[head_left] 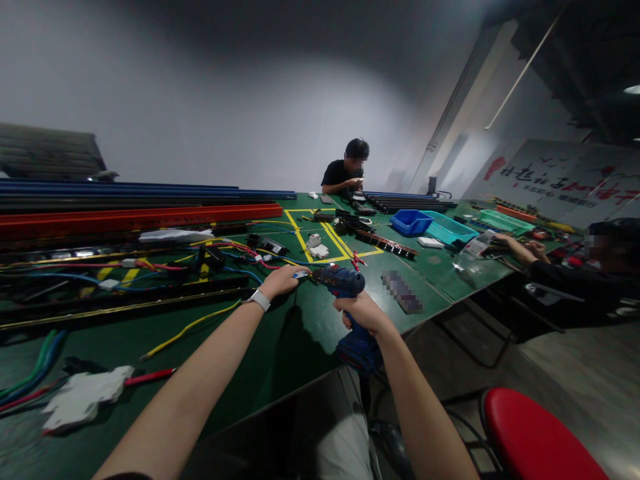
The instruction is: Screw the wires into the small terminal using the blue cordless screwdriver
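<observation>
My right hand is closed round the grip of a blue cordless drill, held above the green workbench with its nose pointing left. At the drill's tip, my left hand pinches a small blue and white part. A white watch band sits on my left wrist. Red, blue and yellow wires lie on the bench just beyond my hands.
Long red, blue and black rails run along the left. A white breaker block lies near left, blue and teal bins far right. One person sits at the far end, another at the right edge. A red stool stands beside me.
</observation>
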`<state>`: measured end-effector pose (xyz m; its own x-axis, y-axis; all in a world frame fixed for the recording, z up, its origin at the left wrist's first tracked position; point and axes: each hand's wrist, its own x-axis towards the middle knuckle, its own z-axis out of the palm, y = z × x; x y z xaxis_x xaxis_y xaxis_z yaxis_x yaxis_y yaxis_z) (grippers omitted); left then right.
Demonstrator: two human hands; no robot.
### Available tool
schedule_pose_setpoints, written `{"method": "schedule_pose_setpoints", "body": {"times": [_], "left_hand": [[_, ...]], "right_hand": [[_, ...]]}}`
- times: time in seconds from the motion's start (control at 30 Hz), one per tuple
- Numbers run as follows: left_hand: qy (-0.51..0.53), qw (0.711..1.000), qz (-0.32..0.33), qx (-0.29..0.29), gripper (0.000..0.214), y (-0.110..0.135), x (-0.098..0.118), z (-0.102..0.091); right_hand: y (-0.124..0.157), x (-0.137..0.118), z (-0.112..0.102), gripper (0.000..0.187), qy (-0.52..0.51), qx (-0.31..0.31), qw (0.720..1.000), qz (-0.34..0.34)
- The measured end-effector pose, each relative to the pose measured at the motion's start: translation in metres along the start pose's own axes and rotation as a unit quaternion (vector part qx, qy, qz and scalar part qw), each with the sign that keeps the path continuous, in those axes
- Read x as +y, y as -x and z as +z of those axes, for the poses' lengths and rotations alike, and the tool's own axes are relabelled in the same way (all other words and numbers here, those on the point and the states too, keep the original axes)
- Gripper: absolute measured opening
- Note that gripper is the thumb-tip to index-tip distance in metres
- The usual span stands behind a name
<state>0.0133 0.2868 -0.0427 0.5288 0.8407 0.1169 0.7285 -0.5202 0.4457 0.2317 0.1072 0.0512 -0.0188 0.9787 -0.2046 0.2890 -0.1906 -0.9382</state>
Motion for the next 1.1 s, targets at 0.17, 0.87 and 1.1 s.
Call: {"method": "schedule_pose_setpoints", "body": {"times": [0.17, 0.87, 1.1], "left_hand": [[0.002, 1.0, 0.0, 0.0, 0.062, 0.0009, 0.001, -0.0007], [0.0, 1.0, 0.001, -0.001, 0.062, 0.0013, 0.0027, -0.0025], [0.001, 1.0, 0.006, 0.004, 0.063, 0.0008, 0.0, -0.0003]], "right_hand": [[-0.001, 0.0006, -0.0006, 0.013, -0.006, -0.004, 1.0, -0.003], [-0.0001, 0.0014, 0.0001, 0.011, 0.003, 0.001, 1.0, -0.007], [0.0016, -0.0032, 0.0008, 0.014, -0.003, 0.0, 1.0, -0.007]]}}
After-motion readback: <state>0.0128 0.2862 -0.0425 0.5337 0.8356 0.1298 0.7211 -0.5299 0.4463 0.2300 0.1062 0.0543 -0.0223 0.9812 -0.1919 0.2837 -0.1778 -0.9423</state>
